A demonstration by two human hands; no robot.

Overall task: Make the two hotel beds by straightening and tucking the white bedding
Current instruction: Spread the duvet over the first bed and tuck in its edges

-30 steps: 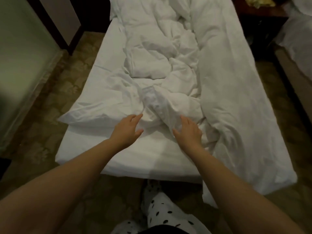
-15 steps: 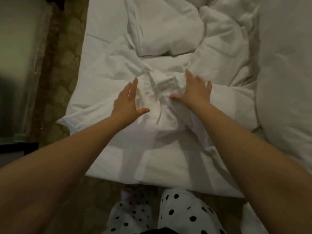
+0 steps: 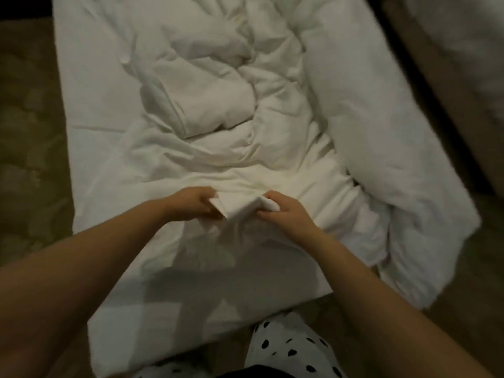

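White bedding (image 3: 218,110) crumpled, near fold between left hand (image 3: 191,204) and right hand (image 3: 286,216), both grips pinching it

Views: one, head-worn, wide-angle.
Position: over the near end of the bed (image 3: 90,110), standing against it.
Facing: forward and steeply down, along the bed's length.
Nearness: close; left hand (image 3: 191,204) and right hand (image 3: 286,215), gripping the bedding (image 3: 218,110), sit mid-frame just in from that end.
Margins: floor (image 3: 27,132) either side of the bed.

Two hands (image 3: 191,204) (image 3: 286,215), one duvet (image 3: 218,110), one bed (image 3: 87,105).
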